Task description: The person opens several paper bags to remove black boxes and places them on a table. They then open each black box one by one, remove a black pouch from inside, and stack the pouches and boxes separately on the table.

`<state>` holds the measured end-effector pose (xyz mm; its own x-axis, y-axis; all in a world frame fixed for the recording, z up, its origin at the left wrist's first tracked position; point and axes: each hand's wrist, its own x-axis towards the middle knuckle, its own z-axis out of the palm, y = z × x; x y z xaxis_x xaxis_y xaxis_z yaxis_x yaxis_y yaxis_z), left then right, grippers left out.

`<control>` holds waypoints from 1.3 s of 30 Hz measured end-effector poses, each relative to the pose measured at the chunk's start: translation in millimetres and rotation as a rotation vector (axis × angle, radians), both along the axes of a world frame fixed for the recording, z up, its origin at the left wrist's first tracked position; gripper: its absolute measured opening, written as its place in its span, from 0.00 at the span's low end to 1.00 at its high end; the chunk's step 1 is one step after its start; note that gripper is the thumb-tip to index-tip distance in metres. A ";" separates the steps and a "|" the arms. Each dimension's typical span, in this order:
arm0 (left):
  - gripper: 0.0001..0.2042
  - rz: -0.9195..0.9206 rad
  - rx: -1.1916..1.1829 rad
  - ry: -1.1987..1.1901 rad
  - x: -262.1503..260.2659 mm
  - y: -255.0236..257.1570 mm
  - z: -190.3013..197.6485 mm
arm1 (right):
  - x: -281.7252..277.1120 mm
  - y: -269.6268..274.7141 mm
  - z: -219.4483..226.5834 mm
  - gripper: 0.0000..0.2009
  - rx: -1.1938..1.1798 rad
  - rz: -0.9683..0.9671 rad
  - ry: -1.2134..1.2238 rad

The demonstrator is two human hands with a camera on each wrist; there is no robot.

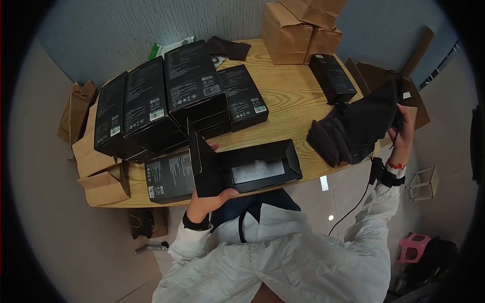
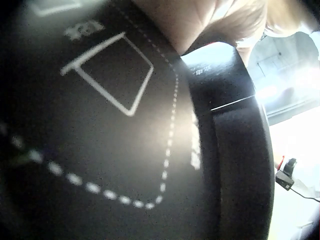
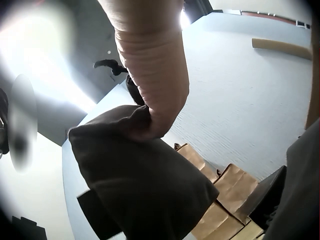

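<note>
My left hand [image 1: 212, 201] grips the left end of an open black box [image 1: 294, 169], thumb over its front edge and fingertips behind. The box's lid flap stands up beside that hand, and a white printed sheet [image 1: 258, 171] shows inside. In the left wrist view a black panel [image 2: 110, 150] with white printed lines fills much of the picture. At the table's right edge, my right hand [image 1: 404, 129] holds up a dark grey cloth pouch [image 1: 376, 108] by its upper end. The pouch's cloth also shows under the fingers [image 3: 150, 127] in the right wrist view.
Several closed black boxes [image 1: 144, 96] stand at the table's left and back. A small black box [image 1: 332, 78] lies at the right, near brown paper bags [image 1: 290, 38]. Cardboard [image 1: 103, 187] lies at the left corner. An open carton [image 1: 417, 98] stands beyond the right edge.
</note>
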<state>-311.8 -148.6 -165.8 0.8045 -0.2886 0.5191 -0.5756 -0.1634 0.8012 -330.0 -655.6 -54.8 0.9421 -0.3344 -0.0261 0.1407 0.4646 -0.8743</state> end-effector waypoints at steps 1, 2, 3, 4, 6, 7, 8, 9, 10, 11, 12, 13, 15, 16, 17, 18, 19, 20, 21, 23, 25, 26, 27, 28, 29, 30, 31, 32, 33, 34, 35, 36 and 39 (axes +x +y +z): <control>0.58 -0.007 0.017 -0.019 0.4 0.0 0.9 | 1.0 -3.8 -3.7 0.12 0.006 0.004 0.004; 0.58 -0.006 0.022 -0.015 0.9 -0.3 0.8 | 0.5 -13.5 -7.9 0.12 0.017 0.010 -0.033; 0.58 -0.008 0.005 -0.015 1.4 -0.5 0.2 | -0.6 -20.3 -10.2 0.12 0.027 0.014 -0.071; 0.58 -0.009 -0.014 -0.016 1.4 -0.8 -0.4 | -1.2 -26.9 -10.7 0.12 0.031 0.012 -0.068; 0.58 -0.025 -0.048 0.008 0.1 -2.1 -0.9 | 0.9 -37.9 -7.4 0.11 0.122 0.382 0.059; 0.58 -0.040 -0.085 0.031 -0.4 -1.7 -1.2 | 3.6 -41.3 -13.1 0.11 0.123 0.386 0.059; 0.58 -0.034 -0.085 0.031 0.1 0.0 -1.3 | 8.9 -44.6 -26.7 0.11 -0.170 0.114 0.198; 0.57 -0.034 -0.022 -0.013 1.6 1.9 -1.2 | 15.3 -50.8 -43.3 0.11 -0.461 -0.163 0.329; 0.57 -0.033 0.041 -0.055 2.7 3.4 -1.2 | 22.0 -77.4 -65.8 0.17 -0.694 -0.094 0.328; 0.57 -0.027 0.041 -0.054 2.5 4.0 -1.4 | 22.1 -74.8 -76.2 0.17 -0.696 -0.088 0.327; 0.57 -0.040 0.037 -0.030 2.1 4.2 -1.6 | 16.7 -69.2 -84.8 0.20 -1.064 -0.247 0.359; 0.58 -0.055 0.034 -0.005 1.2 4.5 -1.8 | 15.0 -67.3 -94.7 0.23 -1.429 -0.414 0.383; 0.58 -0.051 0.018 0.020 -1.0 3.8 -4.8 | 14.5 -77.8 -104.9 0.27 -1.548 -0.386 0.382; 0.59 -0.050 0.000 0.042 -1.6 4.0 -6.2 | 12.0 -59.5 -98.7 0.28 -1.616 -0.386 0.486; 0.59 -0.051 0.004 0.042 -2.0 4.6 -7.0 | 8.9 -39.4 -92.3 0.29 -1.683 -0.385 0.591; 0.59 -0.051 0.014 0.045 -1.9 4.9 -7.6 | 7.2 -2.5 -80.3 0.32 -1.864 -0.552 0.711; 0.60 -0.049 0.023 0.046 -1.2 4.6 -7.6 | 5.9 36.3 -66.9 0.34 -2.038 -0.727 0.831; 0.60 -0.046 0.022 0.044 -0.4 3.7 -6.4 | 3.4 56.0 -58.7 0.36 -2.020 -0.658 0.438; 0.59 -0.043 0.007 0.028 0.0 2.5 -4.6 | -1.2 76.0 -51.4 0.38 -1.960 -0.576 0.059; 0.59 -0.046 0.000 0.018 0.9 2.0 -4.2 | -22.1 155.3 -30.9 0.45 -1.564 0.038 -0.201; 0.59 -0.061 0.021 -0.020 3.9 3.1 -5.6 | -33.4 206.3 -33.3 0.47 -1.577 0.388 -0.289; 0.59 -0.067 0.030 -0.020 3.7 3.7 -4.4 | -32.6 219.3 -38.3 0.47 -1.569 0.381 -0.285; 0.59 -0.068 0.047 -0.012 2.7 3.9 -2.6 | -29.9 228.7 -47.7 0.44 -1.564 0.399 -0.258; 0.59 -0.068 0.064 -0.004 1.1 3.7 -0.4 | -27.6 234.1 -58.3 0.42 -1.559 0.418 -0.231; 0.59 -0.073 0.071 -0.008 -2.2 2.5 3.1 | -25.0 237.1 -72.1 0.42 -1.553 0.410 -0.231; 0.58 -0.054 0.100 0.047 -6.4 -0.2 8.4 | -21.2 239.6 -88.0 0.40 -1.492 0.370 -0.197; 0.58 -0.035 0.129 0.103 -8.4 -3.1 13.8 | -18.4 241.1 -98.6 0.38 -1.429 0.330 -0.162; 0.56 -0.013 0.221 0.065 -8.1 -6.0 18.6 | -17.2 241.6 -102.9 0.38 -1.424 0.320 -0.160; 0.56 -0.021 0.226 0.062 -7.9 -8.0 19.7 | -16.2 241.5 -105.7 0.37 -1.133 0.309 -0.157; 0.57 0.003 0.285 0.034 -8.5 -9.6 20.0 | -15.1 241.2 -109.0 0.37 -0.843 0.295 -0.154; 0.59 0.027 0.342 0.008 -9.3 -10.5 19.9 | -14.5 239.3 -114.2 0.37 -0.840 0.289 -0.153; 0.59 0.021 0.345 0.006 -9.5 -10.1 18.8 | -14.4 236.1 -118.9 0.36 -0.639 0.320 -0.173; 0.59 0.018 0.324 -0.001 -9.2 -8.4 15.3 | -20.3 222.9 -112.6 0.35 -0.683 0.395 -0.169</control>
